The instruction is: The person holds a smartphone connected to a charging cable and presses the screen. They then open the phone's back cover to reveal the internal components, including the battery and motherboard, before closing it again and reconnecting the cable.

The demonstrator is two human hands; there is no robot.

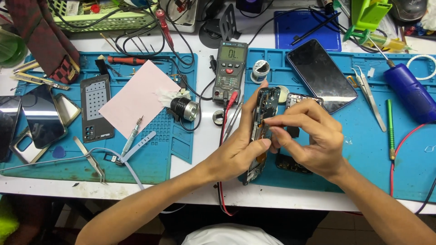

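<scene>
Phone repair workshop, multimeter [230, 70], tweezers [369, 96], repair mats [177, 140]

blue work mats [363, 149], pink paper sheet [136, 97], green basket [106, 20], seemingly dark-red checked cloth [43, 38]

left hand [236, 152] grips opened phone [263, 118] | right hand [309, 140] pinches inside

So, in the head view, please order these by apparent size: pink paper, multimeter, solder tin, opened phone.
1. pink paper
2. multimeter and opened phone: unsure, because the phone is held edge-on, nearer the camera, and partly hidden by the hands
3. solder tin
</scene>
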